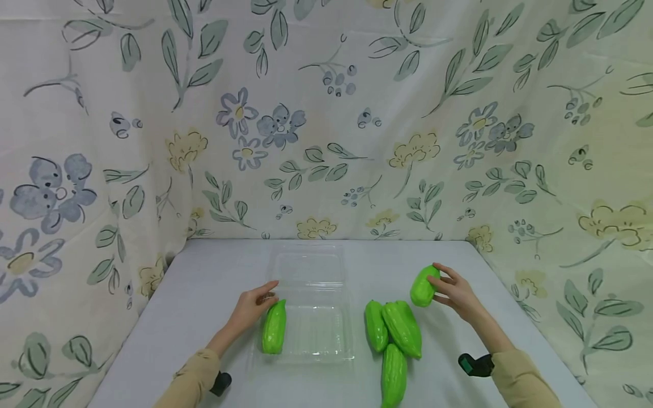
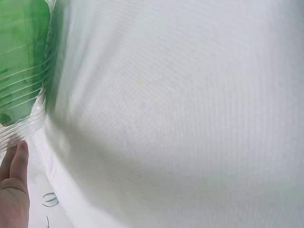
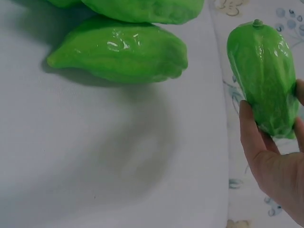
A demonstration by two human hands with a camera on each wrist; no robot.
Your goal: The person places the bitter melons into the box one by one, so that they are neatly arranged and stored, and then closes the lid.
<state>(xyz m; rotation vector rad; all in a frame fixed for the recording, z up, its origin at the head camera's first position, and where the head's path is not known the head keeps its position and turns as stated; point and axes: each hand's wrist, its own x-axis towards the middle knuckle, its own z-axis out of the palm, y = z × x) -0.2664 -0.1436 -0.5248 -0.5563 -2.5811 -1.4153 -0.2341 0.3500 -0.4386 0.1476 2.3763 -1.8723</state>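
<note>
My right hand holds a glossy green, ridged, gourd-like vegetable above the table, right of the middle. In the right wrist view its small stem nub points up, with fingers and thumb around the lower part. My left hand is at the left side of a clear plastic clamshell box, near the hinge. Straight fingers touch the ridged corner of the box in the left wrist view. One green vegetable lies lengthwise along the left side inside the box, its tip toward the hinge.
Several more green vegetables lie in a cluster on the white table, right of the box. The clear lid lies folded back behind it. Floral cloth hangs around the table. A dark wrist camera sits by the right sleeve.
</note>
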